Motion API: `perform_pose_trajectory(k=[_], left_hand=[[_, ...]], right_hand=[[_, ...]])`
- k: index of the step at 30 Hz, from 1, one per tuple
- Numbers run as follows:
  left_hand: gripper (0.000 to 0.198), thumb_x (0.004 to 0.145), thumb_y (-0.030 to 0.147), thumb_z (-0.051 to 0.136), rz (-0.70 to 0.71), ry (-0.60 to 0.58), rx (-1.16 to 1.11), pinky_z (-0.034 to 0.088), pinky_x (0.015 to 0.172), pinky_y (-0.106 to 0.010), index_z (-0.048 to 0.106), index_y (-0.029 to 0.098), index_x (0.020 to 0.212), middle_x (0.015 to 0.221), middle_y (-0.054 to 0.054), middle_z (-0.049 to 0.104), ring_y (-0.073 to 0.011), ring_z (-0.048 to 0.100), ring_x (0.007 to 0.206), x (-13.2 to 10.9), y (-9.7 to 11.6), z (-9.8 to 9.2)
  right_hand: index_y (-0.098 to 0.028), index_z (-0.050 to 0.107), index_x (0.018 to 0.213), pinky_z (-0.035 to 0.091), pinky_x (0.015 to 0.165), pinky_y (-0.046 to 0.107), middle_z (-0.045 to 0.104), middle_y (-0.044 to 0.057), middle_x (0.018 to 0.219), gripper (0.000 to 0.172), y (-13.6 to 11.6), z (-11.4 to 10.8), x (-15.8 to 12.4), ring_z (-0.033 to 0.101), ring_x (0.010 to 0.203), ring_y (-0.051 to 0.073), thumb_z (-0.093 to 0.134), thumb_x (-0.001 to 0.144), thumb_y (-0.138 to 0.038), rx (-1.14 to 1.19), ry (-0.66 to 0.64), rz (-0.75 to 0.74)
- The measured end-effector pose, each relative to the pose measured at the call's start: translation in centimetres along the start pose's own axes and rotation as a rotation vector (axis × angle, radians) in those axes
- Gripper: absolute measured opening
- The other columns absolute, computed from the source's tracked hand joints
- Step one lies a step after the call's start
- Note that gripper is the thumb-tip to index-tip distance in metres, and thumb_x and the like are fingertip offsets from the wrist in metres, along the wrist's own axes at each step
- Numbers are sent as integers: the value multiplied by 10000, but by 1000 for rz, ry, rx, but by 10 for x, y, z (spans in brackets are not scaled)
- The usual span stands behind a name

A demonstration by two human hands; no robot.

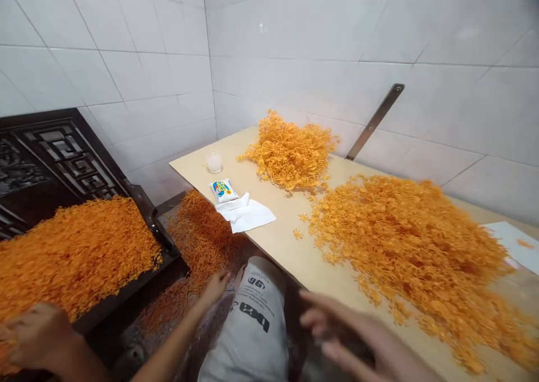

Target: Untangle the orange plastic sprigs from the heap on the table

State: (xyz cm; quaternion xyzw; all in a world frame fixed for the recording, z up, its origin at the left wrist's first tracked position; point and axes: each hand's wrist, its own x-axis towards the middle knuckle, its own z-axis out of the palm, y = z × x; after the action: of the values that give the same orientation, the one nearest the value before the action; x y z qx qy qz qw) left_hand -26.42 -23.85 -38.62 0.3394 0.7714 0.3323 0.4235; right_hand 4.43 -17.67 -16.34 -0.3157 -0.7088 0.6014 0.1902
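Observation:
Over the dark floor, beside a grey trouser leg [256, 309] with black print, is my left hand [218, 286]. Its fingers look curled together, and what they hold, if anything, is hidden. My right hand [326, 323] is by the near table edge, fingers apart and somewhat blurred, with nothing visible in it. Closest to it on the table lies a large heap of orange, flower-like sprigs [404, 236], thin and branching. A second, smaller heap of orange sprigs [295, 152] sits farther back. Loose orange bits are scattered at the heaps' edges.
Another person's closed hand [36, 334] rests by an orange pile [84, 247] on a dark carved bench [145, 213]. Orange stems [206, 242] cover the floor. On the table [290, 258] are a cup [214, 162], a small packet [223, 191] and white tissue [252, 216].

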Motion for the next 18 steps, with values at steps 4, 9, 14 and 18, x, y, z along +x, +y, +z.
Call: perform_pose_trajectory(k=[4,9,14,18], left_hand=[[449,768,606,548,17,-106,-47,492,843,-418,655,203,600,750,-62,713,-323,660,894,-43,-31,33],[535,729,691,455,52,-67,-74,470,850,-415,684,208,709,833,-84,717,-329,642,918,-54,-39,26],[547,733,704,506,91,-73,-85,485,798,-382,684,189,778,866,-92,715,-290,646,860,-69,-2,-14],[577,862,663,406,246,-404,-192,518,651,-351,666,155,941,857,-109,728,-228,668,681,-91,115,-65]], right_hand=[[-239,700,1147,524,803,418,716,102,1060,280,-61,-57,103,669,875,264,564,911,-306,-840,99,-192],[-91,619,1240,496,775,399,629,239,1197,367,-78,-87,214,621,1049,345,603,876,-129,-1522,160,-76],[-122,743,967,466,688,327,715,186,939,228,-108,-106,252,678,882,288,539,884,-66,-1651,157,-25],[-157,729,1062,450,660,316,712,152,1014,256,-148,-129,260,668,892,284,517,921,-156,-1737,196,-46]])
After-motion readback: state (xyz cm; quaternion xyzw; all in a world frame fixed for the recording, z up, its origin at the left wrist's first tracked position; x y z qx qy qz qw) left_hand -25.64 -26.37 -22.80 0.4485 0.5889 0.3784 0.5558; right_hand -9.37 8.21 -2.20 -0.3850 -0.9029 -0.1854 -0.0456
